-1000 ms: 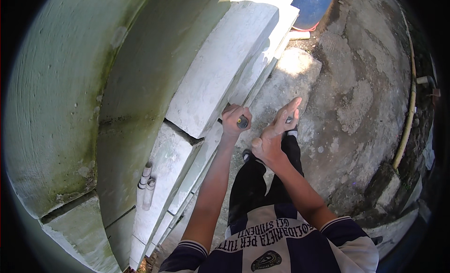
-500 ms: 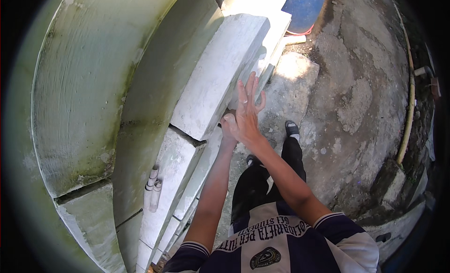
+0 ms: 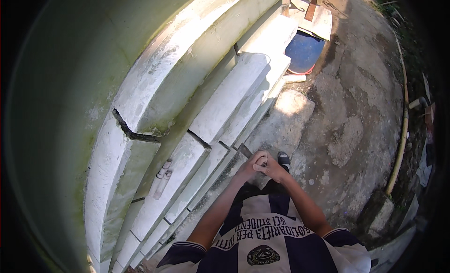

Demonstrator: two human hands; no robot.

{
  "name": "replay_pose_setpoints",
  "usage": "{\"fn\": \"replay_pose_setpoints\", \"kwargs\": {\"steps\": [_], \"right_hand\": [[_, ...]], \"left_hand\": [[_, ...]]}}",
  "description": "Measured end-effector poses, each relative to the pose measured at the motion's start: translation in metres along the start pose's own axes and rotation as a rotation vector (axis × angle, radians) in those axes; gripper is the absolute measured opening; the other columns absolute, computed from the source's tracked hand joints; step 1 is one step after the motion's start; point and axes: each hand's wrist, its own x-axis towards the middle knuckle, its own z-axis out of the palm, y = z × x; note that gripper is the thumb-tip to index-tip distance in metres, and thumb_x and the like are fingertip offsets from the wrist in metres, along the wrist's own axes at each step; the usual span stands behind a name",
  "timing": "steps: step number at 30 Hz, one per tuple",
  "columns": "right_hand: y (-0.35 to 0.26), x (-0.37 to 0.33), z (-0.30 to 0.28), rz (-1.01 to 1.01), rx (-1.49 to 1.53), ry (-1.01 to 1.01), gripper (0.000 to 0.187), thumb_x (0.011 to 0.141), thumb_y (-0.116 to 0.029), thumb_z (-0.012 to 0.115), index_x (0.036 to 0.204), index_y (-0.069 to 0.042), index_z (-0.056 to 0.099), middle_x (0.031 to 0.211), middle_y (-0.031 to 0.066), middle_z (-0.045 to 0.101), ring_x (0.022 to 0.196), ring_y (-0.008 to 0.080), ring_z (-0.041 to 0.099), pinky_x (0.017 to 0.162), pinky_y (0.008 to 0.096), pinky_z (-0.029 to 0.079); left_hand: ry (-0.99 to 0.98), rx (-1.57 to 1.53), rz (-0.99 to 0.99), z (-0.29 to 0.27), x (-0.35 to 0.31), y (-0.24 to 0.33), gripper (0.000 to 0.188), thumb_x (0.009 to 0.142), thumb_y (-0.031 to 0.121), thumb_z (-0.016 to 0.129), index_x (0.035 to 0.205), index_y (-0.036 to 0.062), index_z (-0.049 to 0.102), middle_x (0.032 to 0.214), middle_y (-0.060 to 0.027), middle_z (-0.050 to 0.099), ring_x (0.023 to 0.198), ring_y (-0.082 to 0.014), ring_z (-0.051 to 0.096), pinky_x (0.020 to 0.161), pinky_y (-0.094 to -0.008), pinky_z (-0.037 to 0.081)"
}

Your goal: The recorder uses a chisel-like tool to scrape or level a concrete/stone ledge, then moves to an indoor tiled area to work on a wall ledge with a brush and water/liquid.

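Flat blade (image 3: 244,150): dull dark grey. Shirt (image 3: 303,226): broad dark purple and white vertical stripes, black lettering, black round crest (image 3: 263,255); sleeve cuffs dark with thin white lines. Trousers (image 3: 244,192) black. Sandal (image 3: 282,156) dark, sock (image 3: 287,168) white. Ledges (image 3: 229,97) chalky white, pale green patches. Wall (image 3: 51,118) olive green. Pipe pieces (image 3: 162,181) greyish white. Drum (image 3: 303,52) blue, red lower edge. Ground (image 3: 347,174) mottled grey-brown. Pole (image 3: 401,146) yellowish tan.

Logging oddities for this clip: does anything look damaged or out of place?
Yes: a dark, jagged gap splits the upper ledge, breaking its otherwise continuous surface. Whether it is damage or deliberate, I can't tell.
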Motion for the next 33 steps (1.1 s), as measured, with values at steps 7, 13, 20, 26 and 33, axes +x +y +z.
{"fn": "replay_pose_setpoints", "kwargs": {"steps": [7,13,20,26,33], "right_hand": [[-0.026,-0.008,-0.042,0.313,0.144,-0.184,0.044,0.087,0.003,0.063,0.125,-0.001,0.04,0.114,0.0145,0.055,0.096,0.0267,0.065,0.073,0.0361,0.059],[-0.015,-0.014,-0.11,0.313,-0.11,-0.056,0.048,0.085,0.005,0.059,0.128,-0.002,0.039,0.107,0.0161,0.064,0.082,0.0249,0.069,0.064,0.032,0.056],[0.0,-0.051,-0.174,0.325,-0.162,0.116,0.045,0.081,0.009,0.054,0.124,0.0,0.042,0.098,0.0138,0.065,0.074,0.024,0.069,0.054,0.0311,0.055],[-0.018,-0.063,-0.192,0.292,-0.166,0.265,0.034,0.079,0.009,0.056,0.111,0.001,0.048,0.097,0.0125,0.065,0.076,0.0241,0.069,0.062,0.0315,0.053],[-0.017,-0.065,-0.174,0.245,-0.243,0.368,0.037,0.077,0.008,0.055,0.113,0.001,0.048,0.095,0.0121,0.064,0.073,0.0228,0.069,0.058,0.0319,0.053]], "left_hand": [[-0.166,0.063,0.111,-0.012,0.051,0.024,0.047,0.075,0.005,0.063,0.12,0.005,0.049,0.123,-0.0133,0.046,0.121,-0.0311,0.044,0.099,-0.0349,0.038],[0.057,0.201,-0.19,-0.065,0.09,0.002,0.091,0.066,0.009,0.07,0.144,0.0092,0.024,0.148,-0.0137,0.026,0.138,-0.0353,0.026,0.111,-0.0452,0.022],[-0.234,0.663,-0.805,-0.07,0.065,-0.098,0.09,0.092,0.056,0.046,0.152,0.0137,-0.005,0.156,-0.0103,0.017,0.143,-0.0296,0.021,0.118,-0.0468,0.017],[-0.236,0.836,-0.921,-0.068,0.054,-0.088,0.092,0.09,0.068,0.035,0.153,0.0087,0.003,0.158,-0.0125,0.015,0.145,-0.0273,0.017,0.118,-0.0431,0.017],[-0.141,0.777,-1.019,-0.065,0.015,-0.056,0.088,0.091,0.06,0.042,0.151,0.0031,0.012,0.152,-0.0154,0.028,0.138,-0.0298,0.032,0.115,-0.0395,0.025]]}}
